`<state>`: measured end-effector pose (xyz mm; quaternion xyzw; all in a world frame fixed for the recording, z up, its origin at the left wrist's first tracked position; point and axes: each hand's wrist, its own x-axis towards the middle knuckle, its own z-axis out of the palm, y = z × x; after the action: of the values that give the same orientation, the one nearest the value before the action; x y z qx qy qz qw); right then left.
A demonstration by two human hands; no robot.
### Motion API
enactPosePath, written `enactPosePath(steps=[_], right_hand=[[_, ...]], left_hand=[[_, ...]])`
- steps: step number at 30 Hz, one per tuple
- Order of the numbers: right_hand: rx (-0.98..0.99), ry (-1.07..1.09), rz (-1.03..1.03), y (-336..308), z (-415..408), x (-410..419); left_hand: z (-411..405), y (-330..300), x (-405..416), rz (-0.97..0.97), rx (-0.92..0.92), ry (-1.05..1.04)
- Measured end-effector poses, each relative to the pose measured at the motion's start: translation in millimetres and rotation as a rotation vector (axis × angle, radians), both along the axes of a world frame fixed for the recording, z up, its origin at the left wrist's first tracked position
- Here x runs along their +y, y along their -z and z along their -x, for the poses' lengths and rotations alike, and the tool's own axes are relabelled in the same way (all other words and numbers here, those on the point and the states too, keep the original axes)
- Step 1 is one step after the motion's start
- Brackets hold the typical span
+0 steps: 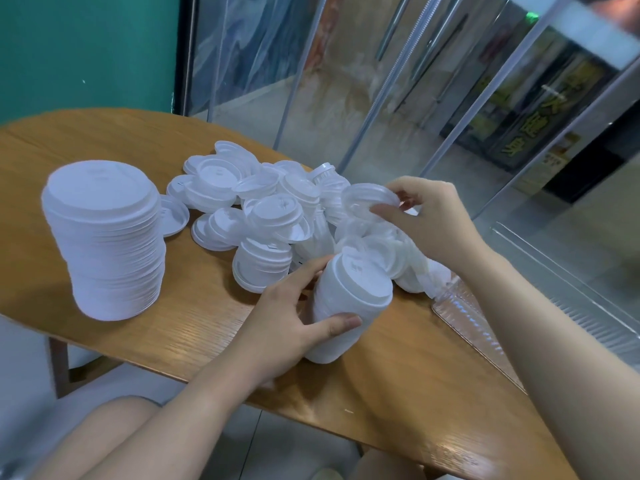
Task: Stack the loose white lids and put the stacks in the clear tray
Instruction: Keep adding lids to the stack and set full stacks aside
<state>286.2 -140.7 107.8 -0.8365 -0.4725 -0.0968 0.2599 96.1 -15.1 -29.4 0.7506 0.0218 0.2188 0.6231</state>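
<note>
Item: loose white lids [256, 199], heaped mid-worktop, overlapping and tilted at all angles; some nested already. Thin moulded plastic, judged very light, springy and slick; best taken by the rim, thumb against fingers.

Held stack [346, 306]: short column of nested lids, leaning, base on the worktop [104, 140], gripped round its side by the left hand [294, 317], thumb in front and fingers behind. Likely to slide apart if squeezed unevenly.

Single lid [370, 199]: translucent, pinched at its rim by the right hand [429, 220] above the heap.

Tall stack [104, 237]: standing free at the left, well apart from the hands, slightly bowed; could topple if knocked.

Clear tray [467, 317]: at the right worktop edge, partly hidden by the right forearm; contents cannot be told.

Obstruction: the heap lies between tall stack and tray.
</note>
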Motion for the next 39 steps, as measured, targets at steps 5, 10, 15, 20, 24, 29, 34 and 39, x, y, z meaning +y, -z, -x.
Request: enactPosePath(steps=[5,10,15,20,24,29,34,39], right_hand=[[-0.005,0.016,-0.108,-26.1,34.0,-19.8],[0.113,0.006,-0.026,-36.2,51.4,-38.9],[0.309,0.041,0.047,-31.8,63.1,-40.1],[0.551,-0.051,-0.112,-28.6,60.9,-37.1],[0.682,-0.055,-0.133,-25.1,65.5,-30.7],[0.638,0.042,-0.158,-15.2,58.9,-27.9],[0.587,0.109,-0.161,-9.2,57.4,-28.1],[0.543,0.119,-0.160,-6.5,58.5,-28.4]], left_hand=[[0.1,-0.5,-1.1,0.005,-0.006,-0.014],[0.6,0.7,-3.5,0.024,-0.004,-0.016],[0.2,1.7,-2.7,0.009,-0.006,-0.022],[1.8,2.3,-3.2,0.020,0.008,-0.020],[0.5,3.4,-2.9,0.015,0.007,-0.024],[0.1,2.5,-2.5,0.023,-0.002,-0.026],[-0.8,4.7,-3.2,0.003,-0.016,-0.030],[-3.4,-4.3,-7.5,0.001,-0.070,-0.092]])
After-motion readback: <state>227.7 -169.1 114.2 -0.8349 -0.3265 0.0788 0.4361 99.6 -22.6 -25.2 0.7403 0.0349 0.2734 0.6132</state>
